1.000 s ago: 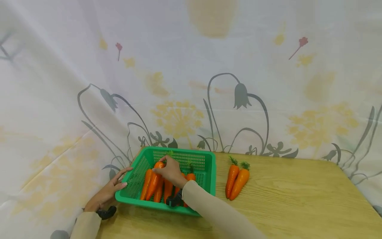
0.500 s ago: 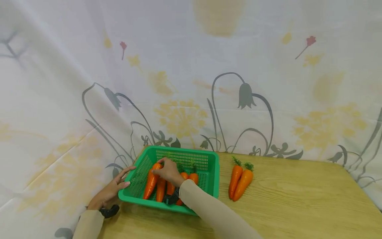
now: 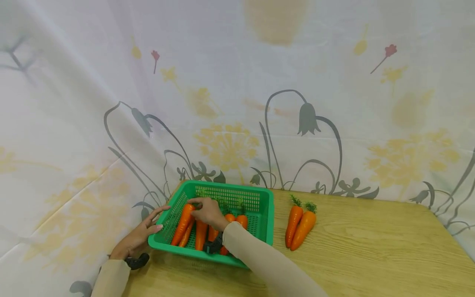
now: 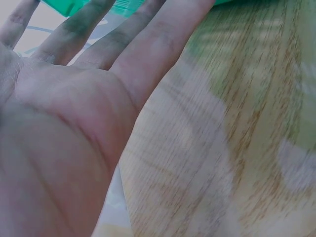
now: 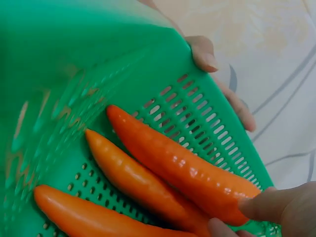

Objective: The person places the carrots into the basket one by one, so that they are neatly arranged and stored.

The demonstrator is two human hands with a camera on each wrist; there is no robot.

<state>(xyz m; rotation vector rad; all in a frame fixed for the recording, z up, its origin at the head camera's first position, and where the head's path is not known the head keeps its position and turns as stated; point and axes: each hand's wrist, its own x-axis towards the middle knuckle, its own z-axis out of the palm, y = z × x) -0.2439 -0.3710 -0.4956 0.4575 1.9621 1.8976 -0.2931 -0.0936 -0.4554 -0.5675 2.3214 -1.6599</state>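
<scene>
In the head view a green plastic basket [image 3: 270, 222] with slotted walls holds several orange carrots. My right hand [image 3: 210, 213] reaches into it and pinches the thick top end of the leftmost carrot [image 3: 182, 226] between thumb and fingers. In the right wrist view that held carrot [image 5: 180, 165] lies along the slotted wall, with a second carrot [image 5: 140, 182] right beside it and a third carrot [image 5: 94, 217] lower. My left hand [image 3: 135, 239] is at the basket's left side, thumb and fingertips touching the rim. Its fingers look straight in the left wrist view.
Two carrots [image 3: 302, 229] with green leafy tops lie side by side on the wood-grain table [image 3: 363, 247], right of the basket. A white cloth [image 3: 230, 82] printed with flowers hangs behind and along the left.
My right hand has moved the held carrot left, across another carrot that now shows on its right. The left hand stays at the rim. The whole head view has shifted slightly.
</scene>
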